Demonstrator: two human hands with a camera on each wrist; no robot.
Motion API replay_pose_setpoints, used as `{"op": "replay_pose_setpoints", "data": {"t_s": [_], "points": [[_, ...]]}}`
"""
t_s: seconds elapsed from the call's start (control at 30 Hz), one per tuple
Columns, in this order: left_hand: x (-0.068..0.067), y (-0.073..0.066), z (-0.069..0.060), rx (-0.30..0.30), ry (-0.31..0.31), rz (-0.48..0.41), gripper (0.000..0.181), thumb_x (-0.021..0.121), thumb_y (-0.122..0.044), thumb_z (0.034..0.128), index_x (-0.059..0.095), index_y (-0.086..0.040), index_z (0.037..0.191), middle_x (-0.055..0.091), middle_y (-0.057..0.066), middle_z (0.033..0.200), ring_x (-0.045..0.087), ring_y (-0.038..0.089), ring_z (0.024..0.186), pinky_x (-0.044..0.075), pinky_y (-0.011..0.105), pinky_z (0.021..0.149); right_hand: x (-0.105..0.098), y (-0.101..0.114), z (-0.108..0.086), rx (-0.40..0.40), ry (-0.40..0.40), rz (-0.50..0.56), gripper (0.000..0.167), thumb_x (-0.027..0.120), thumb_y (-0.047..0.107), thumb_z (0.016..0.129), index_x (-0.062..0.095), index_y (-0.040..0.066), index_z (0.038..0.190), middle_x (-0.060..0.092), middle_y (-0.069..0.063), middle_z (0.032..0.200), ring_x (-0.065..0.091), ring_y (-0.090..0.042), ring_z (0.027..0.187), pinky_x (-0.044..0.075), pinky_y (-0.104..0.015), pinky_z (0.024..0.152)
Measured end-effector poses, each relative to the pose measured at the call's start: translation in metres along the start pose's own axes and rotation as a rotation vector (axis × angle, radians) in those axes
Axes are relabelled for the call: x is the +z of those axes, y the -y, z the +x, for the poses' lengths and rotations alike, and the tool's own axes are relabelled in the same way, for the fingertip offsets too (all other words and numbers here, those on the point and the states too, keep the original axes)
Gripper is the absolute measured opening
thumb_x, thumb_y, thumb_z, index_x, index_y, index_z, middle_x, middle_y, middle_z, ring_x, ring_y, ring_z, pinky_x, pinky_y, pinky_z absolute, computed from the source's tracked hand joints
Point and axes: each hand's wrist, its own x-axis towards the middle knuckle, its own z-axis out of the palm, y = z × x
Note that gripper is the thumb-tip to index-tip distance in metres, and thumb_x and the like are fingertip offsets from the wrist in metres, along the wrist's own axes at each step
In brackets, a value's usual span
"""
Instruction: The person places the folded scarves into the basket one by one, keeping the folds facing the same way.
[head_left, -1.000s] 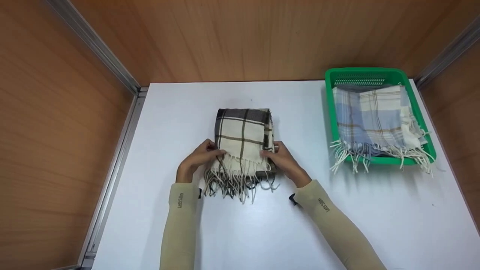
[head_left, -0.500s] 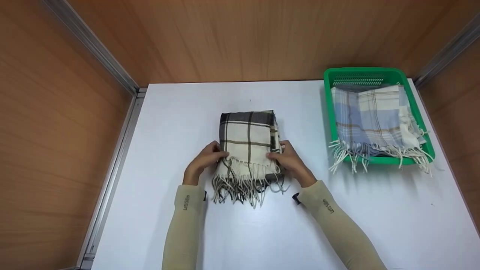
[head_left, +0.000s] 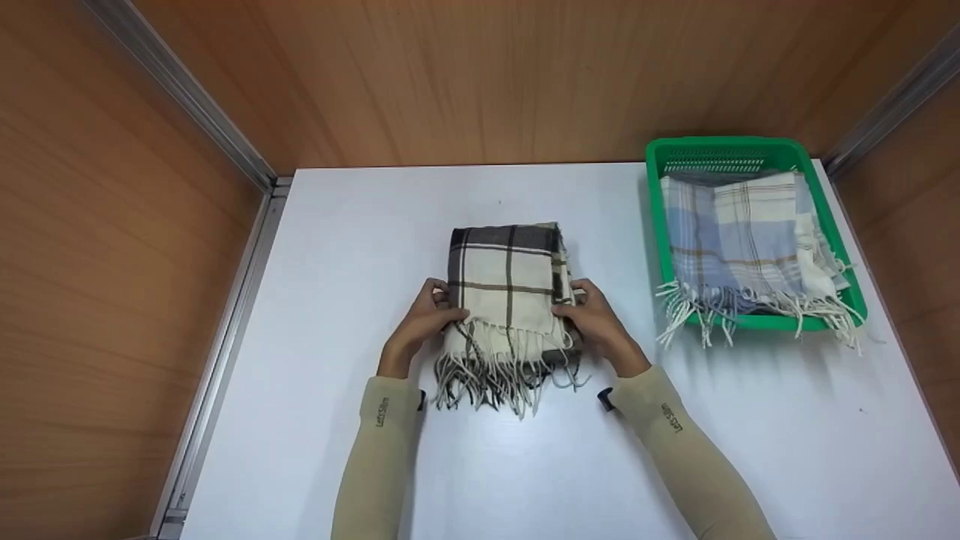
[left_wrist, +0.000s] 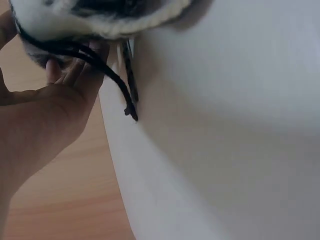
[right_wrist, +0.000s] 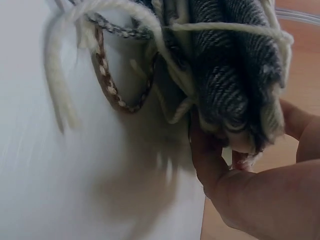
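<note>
A folded plaid scarf (head_left: 510,285), cream with dark grey and brown stripes, is at the middle of the white table, its fringe toward the person. At its left edge my left hand (head_left: 424,319) grips it, thumb on top and fingers at the side and below. The right hand (head_left: 600,322) pinches the opposite edge the same way. The right wrist view shows the scarf's thick folded layers (right_wrist: 220,65) between thumb and fingers, with fringe strands hanging. In the left wrist view, dark and cream fringe partly hides the left fingers (left_wrist: 75,70).
On the right stands a green plastic basket (head_left: 655,217) with a folded blue and cream plaid scarf (head_left: 757,232) in it, its fringe hanging over the front rim. Wooden panels (head_left: 480,82) border the white table (head_left: 360,225) at the back and sides.
Both hands have moved the folded scarf a little to the right and slightly toward the person, keeping the same grip. The basket stays in place.
</note>
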Motion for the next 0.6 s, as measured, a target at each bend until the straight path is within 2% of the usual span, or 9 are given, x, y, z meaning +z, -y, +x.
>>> {"op": "replay_pose_setpoints", "data": {"t_s": [0.2,0.43,0.6], "points": [[0.011,0.002,-0.002,0.039,0.018,-0.048,0.048,0.077,-0.004,0.0902,0.043,-0.009,0.123,0.066,0.011,0.116,0.060,0.015,0.088,0.042,0.026,0.064,-0.008,0.001,-0.006,-0.029,-0.027,-0.036,0.051,0.068,0.008,0.101,0.043,-0.004,0.144,0.062,-0.011,0.110,0.065,-0.009,0.079,0.053,-0.024,0.070],[0.024,-0.002,-0.005,0.088,0.042,-0.086,0.047,0.077,-0.001,0.0890,0.044,-0.010,0.122,0.066,0.010,0.115,0.061,0.017,0.090,0.047,0.028,0.068,-0.018,0.008,-0.014,-0.081,-0.042,-0.127,0.055,0.069,0.010,0.101,0.041,-0.004,0.147,0.058,-0.022,0.129,0.063,-0.009,0.084,0.051,-0.025,0.072],[0.032,-0.004,-0.004,0.112,0.047,-0.107,0.046,0.076,0.001,0.0892,0.044,-0.009,0.121,0.065,0.010,0.114,0.061,0.017,0.089,0.045,0.028,0.066,-0.024,0.013,-0.019,-0.102,-0.046,-0.152,0.057,0.068,0.010,0.101,0.039,-0.005,0.148,0.057,-0.024,0.131,0.062,-0.008,0.085,0.051,-0.024,0.073]]}}
